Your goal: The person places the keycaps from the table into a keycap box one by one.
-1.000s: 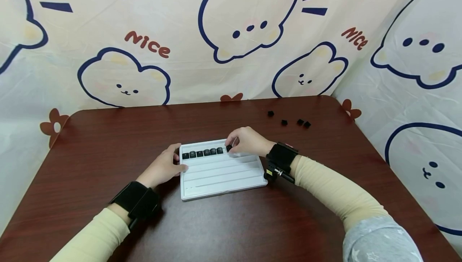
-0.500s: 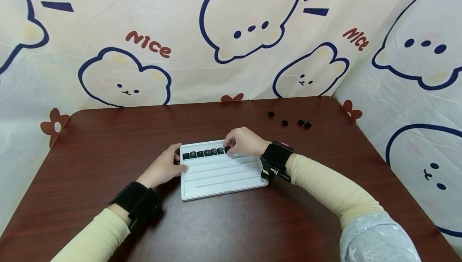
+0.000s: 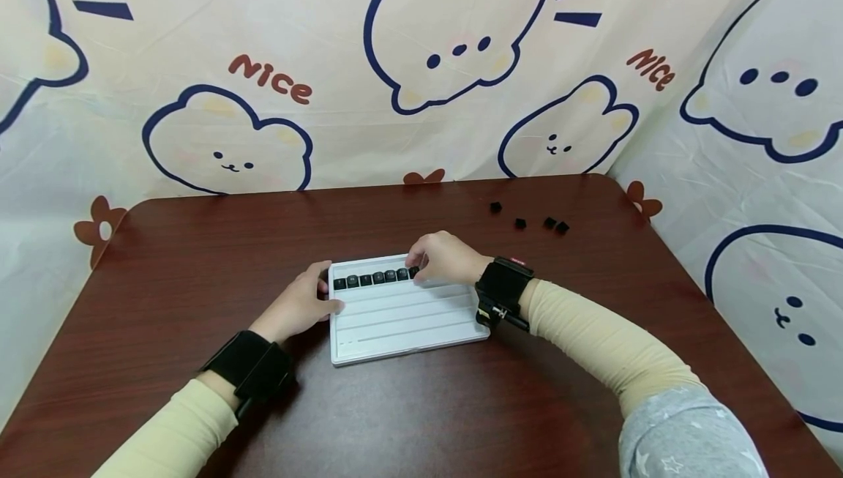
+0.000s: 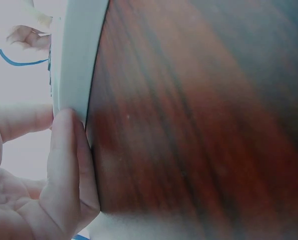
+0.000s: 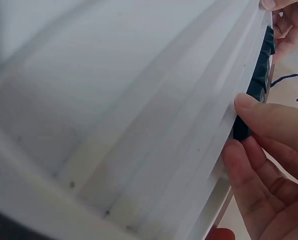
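A white tray [image 3: 408, 324] with ridged rows lies flat on the dark wooden table. Along its back row stands a line of black keycaps [image 3: 378, 277]. My right hand [image 3: 451, 257] pinches another black keycap [image 5: 242, 129] between thumb and fingers, at the right end of that line and right up against its neighbour. At the tray's left side, my left hand [image 3: 303, 299] grips the edge, thumb over the rim and fingers along the outer wall. The left wrist view shows those fingertips on the white side wall [image 4: 76, 60].
Several loose black keycaps lie at the back right of the table [image 3: 316, 419], among them a close pair [image 3: 555, 225] and one farther back [image 3: 495, 207]. A patterned cloth [image 3: 356, 141] hangs behind the table and along its right side.
My right hand has slid a little to the left with its keycap, and the gap between that keycap and the line has gone. The left hand stays put on the tray.
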Demonstrator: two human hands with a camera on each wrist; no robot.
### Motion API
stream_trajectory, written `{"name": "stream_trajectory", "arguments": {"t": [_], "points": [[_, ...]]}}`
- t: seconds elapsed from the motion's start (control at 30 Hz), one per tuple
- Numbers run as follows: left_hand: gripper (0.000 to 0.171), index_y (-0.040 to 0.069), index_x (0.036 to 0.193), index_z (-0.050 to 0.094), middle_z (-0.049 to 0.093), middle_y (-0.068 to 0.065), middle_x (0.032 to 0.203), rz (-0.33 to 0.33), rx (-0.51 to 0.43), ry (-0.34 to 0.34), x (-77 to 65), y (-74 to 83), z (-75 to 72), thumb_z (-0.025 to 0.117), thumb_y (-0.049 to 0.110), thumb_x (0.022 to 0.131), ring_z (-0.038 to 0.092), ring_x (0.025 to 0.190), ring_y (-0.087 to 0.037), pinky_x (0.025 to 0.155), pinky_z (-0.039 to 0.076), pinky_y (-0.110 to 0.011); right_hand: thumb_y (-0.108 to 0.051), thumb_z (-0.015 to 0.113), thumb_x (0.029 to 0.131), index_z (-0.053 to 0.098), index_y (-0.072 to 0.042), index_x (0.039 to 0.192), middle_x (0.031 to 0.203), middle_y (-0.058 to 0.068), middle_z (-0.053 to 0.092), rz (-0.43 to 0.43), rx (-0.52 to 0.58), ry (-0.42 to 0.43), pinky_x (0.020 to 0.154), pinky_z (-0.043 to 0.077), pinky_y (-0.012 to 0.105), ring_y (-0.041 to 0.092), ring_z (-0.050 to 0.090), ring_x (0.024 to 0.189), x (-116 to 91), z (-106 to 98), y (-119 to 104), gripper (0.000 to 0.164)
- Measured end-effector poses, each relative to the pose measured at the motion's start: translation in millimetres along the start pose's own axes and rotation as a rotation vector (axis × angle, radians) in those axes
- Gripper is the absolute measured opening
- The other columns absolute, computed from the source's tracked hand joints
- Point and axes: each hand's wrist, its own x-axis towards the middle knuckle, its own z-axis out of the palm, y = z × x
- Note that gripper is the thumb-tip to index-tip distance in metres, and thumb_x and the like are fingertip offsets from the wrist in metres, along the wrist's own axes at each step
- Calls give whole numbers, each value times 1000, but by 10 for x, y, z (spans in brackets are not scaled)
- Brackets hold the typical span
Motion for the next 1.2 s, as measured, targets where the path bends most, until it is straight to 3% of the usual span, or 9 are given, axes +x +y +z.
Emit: {"name": "stream_trajectory", "arguments": {"t": [1.2], "points": [[77,-6,155,28,51,-20,112,2,40,6,10,13,-2,73,7,94,59,83,-22,72,55,-31,-7,82,87,80,-7,104,97,2,72,8,-87,-2,81,54,29,15,64,89,-47,-17,-10,17]]}}
